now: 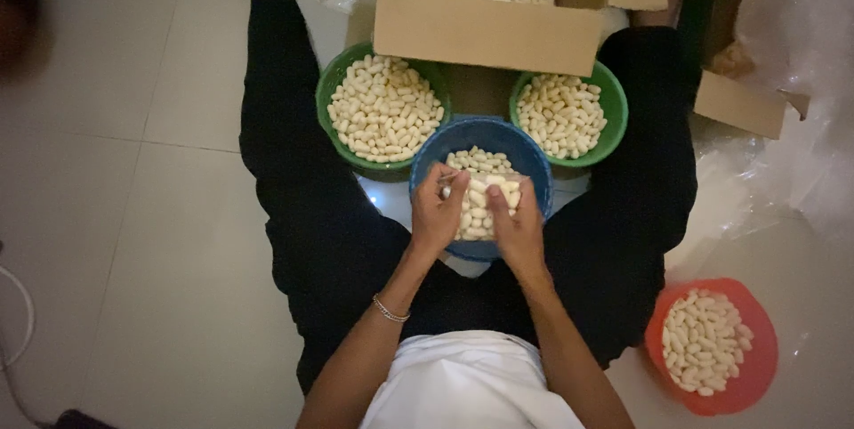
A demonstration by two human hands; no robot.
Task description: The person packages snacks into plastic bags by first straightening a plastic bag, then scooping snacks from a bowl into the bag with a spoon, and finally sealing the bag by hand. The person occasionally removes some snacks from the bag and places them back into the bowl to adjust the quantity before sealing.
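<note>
From my remote feed: L hand (436, 215) and R hand (516, 224) both closed on a small clear bag (480, 206) stuffed w/ white oblong pieces. Fingers curled round its sides, L thumb up at the bag's top corner, R fingers wrapped down the other edge. Bag sits directly between the palms, long axis running 12-to-6, so neither hand is nearer; each has one side. I can't tell if the bag mouth is open or sealed.

Bag is held just over the blue bowl (525, 157), which has loose white pieces in it at 12 o'clock from the hands. At approx 11 o'clock, green bowl (334, 82) heaped w/ same pieces; at 1 o'clock a second green bowl (614, 95), also full. Further at 12, cardboard box (485, 33) w/ filled bags inside. Red bowl (756, 376) of pieces at 4 o'clock, well apart, on pale floor tiles (133, 215). Legs in black either side.
</note>
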